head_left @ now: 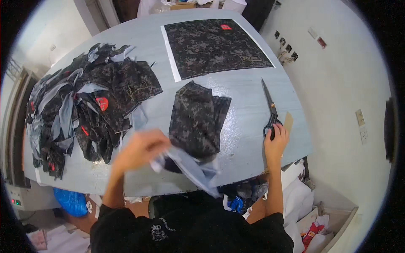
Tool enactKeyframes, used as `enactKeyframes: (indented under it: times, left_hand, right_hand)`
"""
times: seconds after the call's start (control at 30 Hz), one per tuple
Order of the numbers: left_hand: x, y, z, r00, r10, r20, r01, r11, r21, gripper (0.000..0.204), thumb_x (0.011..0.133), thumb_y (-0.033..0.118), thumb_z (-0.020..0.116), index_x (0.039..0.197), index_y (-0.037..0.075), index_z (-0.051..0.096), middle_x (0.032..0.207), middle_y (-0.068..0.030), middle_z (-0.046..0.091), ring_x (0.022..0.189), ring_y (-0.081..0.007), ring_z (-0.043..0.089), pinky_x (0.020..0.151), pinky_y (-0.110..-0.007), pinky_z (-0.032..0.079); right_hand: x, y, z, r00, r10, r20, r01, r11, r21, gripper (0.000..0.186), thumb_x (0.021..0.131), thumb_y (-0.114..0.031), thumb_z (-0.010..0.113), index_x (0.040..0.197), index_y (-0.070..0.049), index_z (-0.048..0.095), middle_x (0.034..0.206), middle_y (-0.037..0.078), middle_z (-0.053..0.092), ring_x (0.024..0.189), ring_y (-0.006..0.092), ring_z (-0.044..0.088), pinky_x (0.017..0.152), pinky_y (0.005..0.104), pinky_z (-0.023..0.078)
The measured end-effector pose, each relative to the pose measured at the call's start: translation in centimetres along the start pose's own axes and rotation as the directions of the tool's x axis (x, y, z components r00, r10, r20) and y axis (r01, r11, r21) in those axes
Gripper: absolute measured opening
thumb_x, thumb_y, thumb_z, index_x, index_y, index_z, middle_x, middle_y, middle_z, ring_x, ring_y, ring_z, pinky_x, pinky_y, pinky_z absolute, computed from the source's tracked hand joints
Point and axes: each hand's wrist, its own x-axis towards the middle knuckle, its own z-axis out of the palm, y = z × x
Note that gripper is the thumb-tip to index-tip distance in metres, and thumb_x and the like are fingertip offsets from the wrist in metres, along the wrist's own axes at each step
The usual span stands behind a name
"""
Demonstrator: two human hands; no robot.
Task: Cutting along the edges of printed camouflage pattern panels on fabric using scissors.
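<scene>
My left hand (142, 152), blurred, grips a loose pale fabric strip (196, 173) near the table's front edge. My right hand (276, 140) is closed on the handles of large black scissors (269, 101), which lie pointing away from me, beside a narrow beige piece (288, 122). Between my hands lies a folded dark camouflage cloth (192, 118). Behind it, a flat rectangular camouflage panel (211, 48) with a red patch and white margins is spread out. To the left is a heaped pile of camouflage and grey cloth pieces (139, 80), some with red patches.
The pale worktable (139, 38) sits beside a white wall with sockets (363, 135) on the right. A machine (17, 177) stands at the left. Below are a blue bag (69, 202), white rolls or sheets (295, 189) and a bin with scraps (325, 227).
</scene>
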Motion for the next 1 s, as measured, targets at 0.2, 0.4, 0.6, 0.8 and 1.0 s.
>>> enactKeyframes:
  times: [0.2, 0.4, 0.6, 0.8, 1.0]
  left_hand:
    - [9.6, -7.2, -19.5, 0.909, 0.073, -0.410, 0.065, 0.947, 0.313, 0.015, 0.090, 0.014, 0.064, 0.096, 0.001, 0.066, 0.085, -0.0030, 0.065, 0.081, -0.0132, 0.061, 0.076, -0.027, 0.049]
    - [19.5, -6.6, -17.3, 0.502, 0.477, -0.721, 0.251, 0.718, 0.650, 0.032, 0.086, 0.024, 0.065, 0.114, 0.007, 0.065, 0.113, -0.0160, 0.066, 0.103, -0.0365, 0.063, 0.090, -0.046, 0.050]
    - [23.2, -13.3, 2.4, 0.841, 0.301, -0.450, 0.082, 0.751, 0.655, 0.068, 0.089, 0.060, 0.057, 0.136, 0.011, 0.055, 0.146, -0.0290, 0.041, 0.140, -0.0447, 0.034, 0.108, -0.061, 0.032]
    - [19.4, -14.2, 9.3, 0.891, 0.142, -0.432, 0.182, 0.759, 0.625, 0.069, 0.095, 0.063, 0.043, 0.145, 0.015, 0.047, 0.154, -0.0245, 0.033, 0.145, -0.0430, 0.024, 0.115, -0.060, 0.018]
    - [15.2, -11.6, 10.6, 0.855, 0.220, -0.469, 0.149, 0.763, 0.629, 0.066, 0.094, 0.060, 0.047, 0.143, 0.016, 0.051, 0.150, -0.0232, 0.039, 0.143, -0.0428, 0.029, 0.114, -0.060, 0.021]
  right_hand:
    - [-0.5, -0.9, -3.6, 0.912, 0.372, 0.171, -0.372, 0.928, -0.034, 0.037, 0.082, -0.020, 0.070, 0.113, -0.001, 0.065, 0.107, 0.019, 0.068, 0.097, 0.0381, 0.064, 0.085, 0.0446, 0.050]
    - [1.0, 0.7, -4.5, 0.861, 0.465, 0.204, -0.418, 0.877, -0.235, 0.032, 0.075, -0.022, 0.075, 0.100, -0.002, 0.070, 0.084, 0.016, 0.071, 0.082, 0.0377, 0.068, 0.073, 0.0452, 0.052]
    - [0.2, 0.7, -0.2, 0.838, 0.464, 0.288, -0.519, 0.840, 0.158, 0.025, 0.078, -0.021, 0.075, 0.089, 0.001, 0.069, 0.073, 0.016, 0.068, 0.069, 0.0330, 0.066, 0.067, 0.0394, 0.050]
    - [8.6, -1.3, 5.8, 0.940, 0.333, 0.069, -0.340, 0.904, 0.260, 0.028, 0.084, -0.027, 0.069, 0.086, 0.001, 0.067, 0.082, 0.021, 0.070, 0.079, 0.0386, 0.067, 0.069, 0.0449, 0.049]
    - [19.7, -1.2, 15.0, 0.940, 0.342, -0.003, -0.342, 0.940, 0.001, 0.035, 0.091, -0.031, 0.066, 0.109, -0.002, 0.061, 0.092, 0.019, 0.071, 0.088, 0.0381, 0.068, 0.076, 0.0469, 0.049]
